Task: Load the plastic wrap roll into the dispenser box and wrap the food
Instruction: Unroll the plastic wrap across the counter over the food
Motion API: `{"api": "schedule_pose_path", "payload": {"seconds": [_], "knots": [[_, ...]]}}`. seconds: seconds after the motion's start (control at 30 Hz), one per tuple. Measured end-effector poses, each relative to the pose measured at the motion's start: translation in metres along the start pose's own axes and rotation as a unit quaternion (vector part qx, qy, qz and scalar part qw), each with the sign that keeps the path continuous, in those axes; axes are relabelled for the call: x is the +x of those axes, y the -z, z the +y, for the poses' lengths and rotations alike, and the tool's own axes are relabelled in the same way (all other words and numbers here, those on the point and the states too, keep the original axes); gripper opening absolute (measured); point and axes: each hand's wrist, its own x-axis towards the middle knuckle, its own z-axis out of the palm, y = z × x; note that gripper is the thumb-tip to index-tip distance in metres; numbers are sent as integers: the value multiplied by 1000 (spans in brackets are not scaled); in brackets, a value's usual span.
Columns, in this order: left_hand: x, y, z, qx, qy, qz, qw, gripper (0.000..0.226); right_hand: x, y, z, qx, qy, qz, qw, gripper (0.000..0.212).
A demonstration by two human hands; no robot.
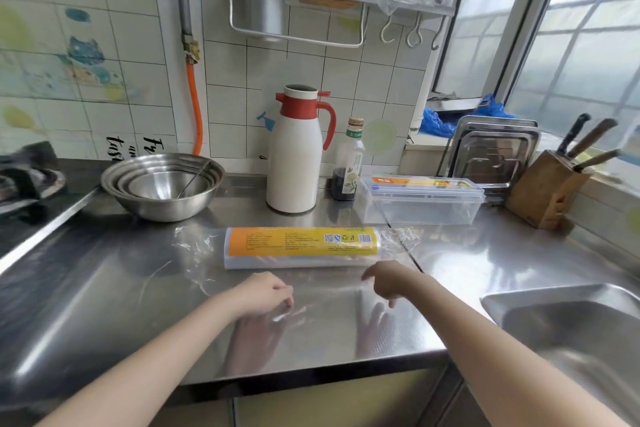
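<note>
Clear film outer wrapper lies loose around the plastic wrap roll mid-worktop; left hand fingers pinch its near edge, right hand fingers hang loosely curled; risk: a tug drags the roll off.

Counts: 1 plastic wrap roll in its clear wrapper, 1 clear dispenser box, 1 white-and-red thermos jug, 1 sauce bottle, 1 nested stack of steel bowls, exact bowl count unclear, looks like 4. 1 wooden knife block holding 3 knives. 2 steel trays leaning upright. 3 hooks under the wall rack. 1 sink. 2 hands: left hand, right hand.
</note>
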Motion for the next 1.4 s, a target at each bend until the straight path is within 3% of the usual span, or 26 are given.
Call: {"api": "schedule_pose_path", "payload": {"seconds": [0.17, 0.23, 0.3, 0.43, 0.5, 0.7, 0.87, 1.0, 1.07, 1.2, 1.4], "knots": [[2, 5, -14, -67, 100, 136, 983, 34, 5, -3, 0, -33, -33, 2, 999, 41], [6, 6, -22, -138, 136, 178, 965, 21, 6, -6, 0, -26, -44, 17, 999, 38], [13, 5, -27, -235, 174, 218, 931, 41, 10, -9, 2, -15, -34, 39, 999, 33], [19, 8, -32, -449, 190, 258, 834, 38, 14, -5, -1, 68, -38, 81, 994, 31], [25, 9, -37, -481, 206, 269, 809, 45, 18, -1, 1, 90, -45, 116, 988, 28], [34, 7, -48, -455, 207, 311, 808, 38, 38, -5, 12, 286, -118, 116, 944, 17], [39, 10, -53, -505, 193, 352, 764, 40, 59, -11, 14, 425, -131, 97, 890, 20], [49, 13, -56, -555, 174, 353, 733, 38, 65, -22, 4, 613, -138, 128, 767, 47], [54, 14, -56, -561, 160, 348, 734, 38, 68, -26, 2, 661, -124, 144, 726, 55], [61, 17, -59, -557, 134, 360, 736, 43, 71, -27, 2, 643, -95, 156, 744, 58], [69, 22, -62, -509, 103, 347, 781, 42, 79, -17, -1, 614, -93, 155, 768, 47]]}}
